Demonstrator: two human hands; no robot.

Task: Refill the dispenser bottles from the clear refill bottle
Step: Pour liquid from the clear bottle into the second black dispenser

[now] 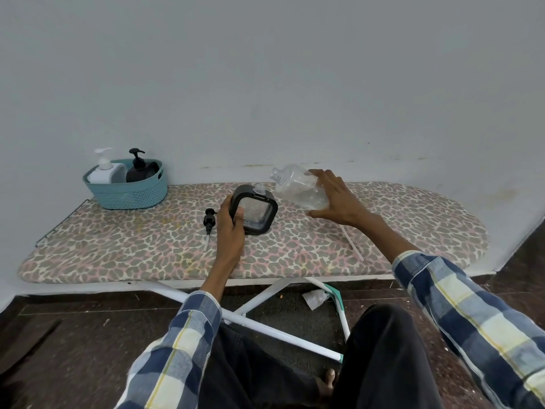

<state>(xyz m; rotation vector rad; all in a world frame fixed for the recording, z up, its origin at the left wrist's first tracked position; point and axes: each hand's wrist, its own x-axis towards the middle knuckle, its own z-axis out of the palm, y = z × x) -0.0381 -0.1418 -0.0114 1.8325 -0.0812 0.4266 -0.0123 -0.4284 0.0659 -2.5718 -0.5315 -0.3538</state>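
Observation:
A square dispenser bottle (259, 212) with a black frame and clear body stands on the ironing board (118, 249), its threaded neck uncapped. My left hand (231, 224) grips its left side, thumb across the front. My right hand (336, 199) holds the clear refill bottle (298, 187) tilted in the air, its open mouth pointing up and left, just right of the dispenser's neck. The black pump head (208, 221) with its tube lies on the board to the left of my left hand.
A teal basket (132, 194) at the board's back left holds a white pump bottle (104, 171) and a black pump bottle (138, 169). A thin clear tube (352, 243) lies under my right forearm. The wall is close behind. White board legs cross below.

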